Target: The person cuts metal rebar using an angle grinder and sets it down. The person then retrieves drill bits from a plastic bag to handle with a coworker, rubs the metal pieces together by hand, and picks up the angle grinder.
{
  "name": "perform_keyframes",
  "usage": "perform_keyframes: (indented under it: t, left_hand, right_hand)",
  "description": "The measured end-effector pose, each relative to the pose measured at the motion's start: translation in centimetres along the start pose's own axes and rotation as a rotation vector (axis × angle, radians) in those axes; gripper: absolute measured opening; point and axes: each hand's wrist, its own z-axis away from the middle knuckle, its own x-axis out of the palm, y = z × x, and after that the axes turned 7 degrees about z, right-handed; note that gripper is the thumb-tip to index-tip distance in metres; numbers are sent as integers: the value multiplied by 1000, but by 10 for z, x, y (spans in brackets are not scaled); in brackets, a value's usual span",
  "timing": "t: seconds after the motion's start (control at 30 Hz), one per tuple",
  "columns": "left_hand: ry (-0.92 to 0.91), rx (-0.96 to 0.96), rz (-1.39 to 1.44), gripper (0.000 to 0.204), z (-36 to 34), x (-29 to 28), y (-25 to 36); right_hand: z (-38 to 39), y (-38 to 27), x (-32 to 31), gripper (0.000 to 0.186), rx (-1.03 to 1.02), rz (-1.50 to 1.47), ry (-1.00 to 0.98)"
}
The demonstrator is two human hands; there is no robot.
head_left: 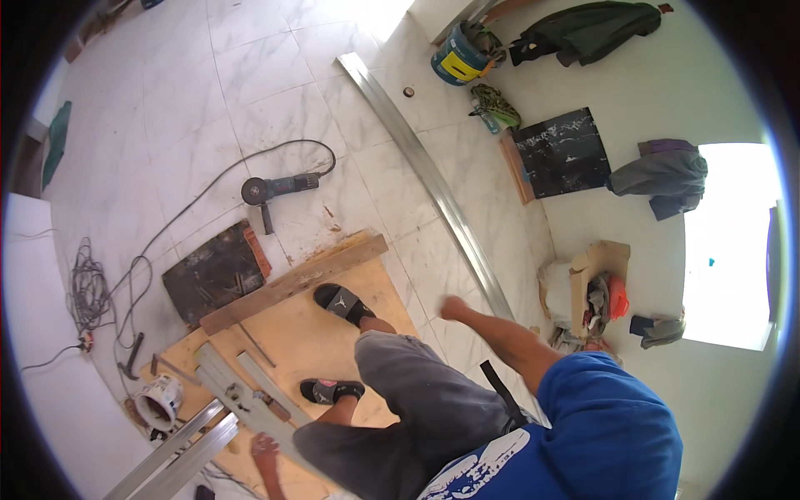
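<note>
My left hand [265, 448] hangs low beside the light-coloured boards [223, 382], fingers loosely bent and apart, with no object visible in it. The ends of metal profiles [212, 429] lie close to its left. My right hand [452, 308] is out to the right, its fingers curled in, and nothing shows in it. Just right of that hand runs a long metal channel [433, 187] along the tiled floor; my right arm covers part of it. My feet in black slides [342, 302] stand on a wooden sheet [387, 292].
A wooden beam [292, 282] lies across the sheet's far edge. Beyond it are a dark panel [212, 275] and a corded angle grinder [279, 187]. A hammer [131, 357] and white bucket [158, 400] are left. A cardboard box [602, 258] and blue bucket [457, 57] stand right.
</note>
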Motion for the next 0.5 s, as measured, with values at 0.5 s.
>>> perform_keyframes:
  t: [0.5]
  left_hand:
    - [155,-310,-57,43,245,194,72]
  right_hand:
    - [364,48,121,19,126,-1110,-184]
